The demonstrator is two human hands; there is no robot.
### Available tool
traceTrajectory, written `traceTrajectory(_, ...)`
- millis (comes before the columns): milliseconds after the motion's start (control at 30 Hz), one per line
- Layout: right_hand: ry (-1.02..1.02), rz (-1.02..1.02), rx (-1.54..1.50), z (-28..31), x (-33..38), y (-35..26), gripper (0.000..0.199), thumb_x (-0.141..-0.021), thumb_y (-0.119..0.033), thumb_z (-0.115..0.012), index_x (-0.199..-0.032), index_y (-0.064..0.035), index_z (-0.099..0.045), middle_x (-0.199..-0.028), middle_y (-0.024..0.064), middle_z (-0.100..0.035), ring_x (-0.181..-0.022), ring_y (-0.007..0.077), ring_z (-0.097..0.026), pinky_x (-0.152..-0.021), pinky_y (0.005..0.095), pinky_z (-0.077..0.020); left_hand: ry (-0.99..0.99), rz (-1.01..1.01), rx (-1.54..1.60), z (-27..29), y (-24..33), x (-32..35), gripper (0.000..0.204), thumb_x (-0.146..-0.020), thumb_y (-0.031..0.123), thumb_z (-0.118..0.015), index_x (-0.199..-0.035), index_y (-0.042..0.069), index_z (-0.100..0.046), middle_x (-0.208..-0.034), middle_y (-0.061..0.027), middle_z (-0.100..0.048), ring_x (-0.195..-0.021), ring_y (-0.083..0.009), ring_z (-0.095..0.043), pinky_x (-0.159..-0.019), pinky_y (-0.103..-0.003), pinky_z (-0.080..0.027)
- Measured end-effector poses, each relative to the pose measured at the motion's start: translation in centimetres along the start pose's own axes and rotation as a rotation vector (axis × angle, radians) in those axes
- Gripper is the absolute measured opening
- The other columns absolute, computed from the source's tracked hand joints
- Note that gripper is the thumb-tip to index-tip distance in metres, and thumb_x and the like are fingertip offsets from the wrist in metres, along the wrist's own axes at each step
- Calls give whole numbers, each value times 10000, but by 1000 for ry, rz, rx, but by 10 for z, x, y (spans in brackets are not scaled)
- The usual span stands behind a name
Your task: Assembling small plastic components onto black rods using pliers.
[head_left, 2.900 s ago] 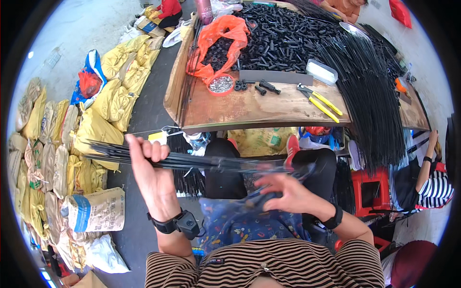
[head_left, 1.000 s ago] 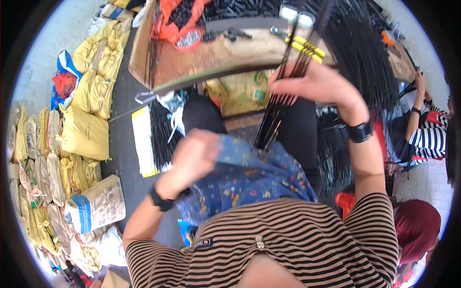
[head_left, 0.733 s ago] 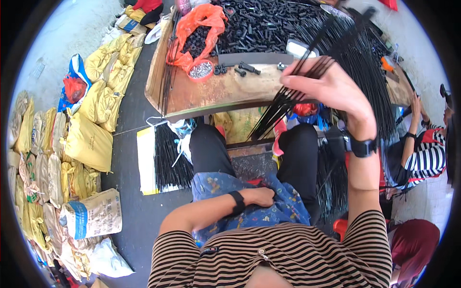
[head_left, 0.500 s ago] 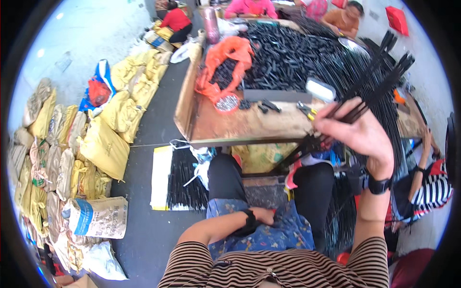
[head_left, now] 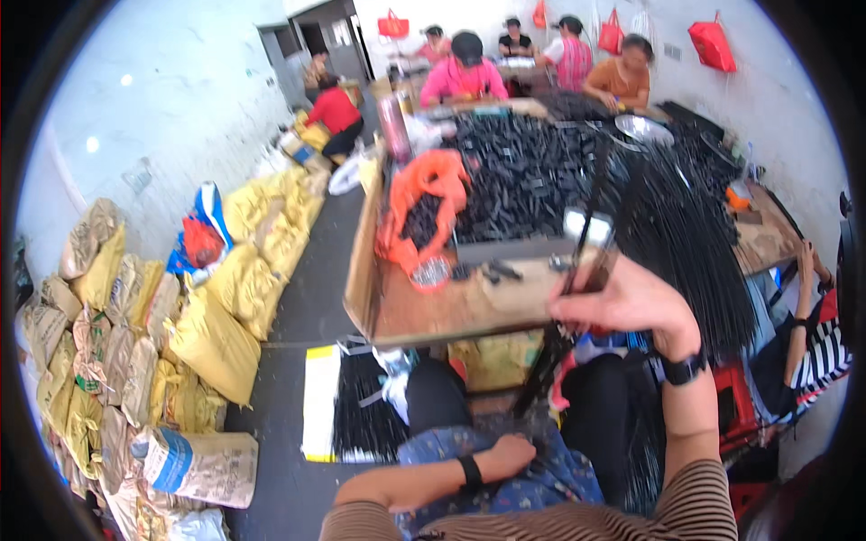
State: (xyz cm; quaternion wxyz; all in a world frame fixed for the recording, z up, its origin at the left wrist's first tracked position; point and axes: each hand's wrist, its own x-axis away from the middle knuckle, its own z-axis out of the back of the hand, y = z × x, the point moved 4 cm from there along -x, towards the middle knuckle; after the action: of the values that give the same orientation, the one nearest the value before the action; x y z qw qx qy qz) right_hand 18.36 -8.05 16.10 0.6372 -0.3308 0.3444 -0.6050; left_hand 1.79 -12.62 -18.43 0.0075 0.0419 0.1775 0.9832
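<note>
My right hand [head_left: 631, 296] is raised over the near edge of the wooden table [head_left: 433, 320], its fingers closed round a bundle of long thin black rods [head_left: 544, 365]. The bundle stands steeply, its upper ends above the tabletop and its lower ends between my knees; it is smeared by motion. My left hand [head_left: 511, 456] rests in my lap on a blue patterned apron [head_left: 559, 478], its fingers curled in. What it holds, if anything, is hidden. Just beyond the right hand sits a white box [head_left: 588, 227].
Small black parts [head_left: 519, 171] heap on the table beside an orange bag [head_left: 415, 203] and a round tub [head_left: 430, 273] of small bits. Long black rods [head_left: 695, 252] hang over the right side. Yellow sacks [head_left: 216, 343] pile at left. Several people sit beyond; another person's arm [head_left: 798, 307] shows at right.
My right hand has come down and left with the rods, which now stand more upright. The left hand shifted slightly in my lap. My view has tilted up, showing more of the room.
</note>
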Motion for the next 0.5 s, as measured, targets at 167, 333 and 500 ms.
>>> traceTrajectory(167,-164,-91,-172,-37,-9,58,179,-842,-126,-716,-943,16,-674,-764,39,-666,-663,107,-638,-576,248,-521,-400,60,342,42,34,40,205,-792,188,-608,-839,0,-677,-805,-221,-659,-781,-400,-642,-702,-478,-514)
traceTrajectory(333,-425,-195,-268,-96,-24,102,230,-845,-191,-672,-937,19,-676,-781,46,-660,-678,124,-635,-573,270,-545,240,213,558,195,-15,61,220,-906,219,-598,-951,17,-671,-808,-149,-660,-742,-255,-649,-661,-358,-512)
traceTrajectory(500,-562,-102,-238,-113,-42,98,216,-854,-190,-675,-901,21,-671,-751,37,-638,-656,119,-619,-569,270,-542,938,482,972,291,-69,43,312,-943,295,-608,-977,-10,-664,-781,-27,-636,-724,-127,-593,-697,-271,-484)
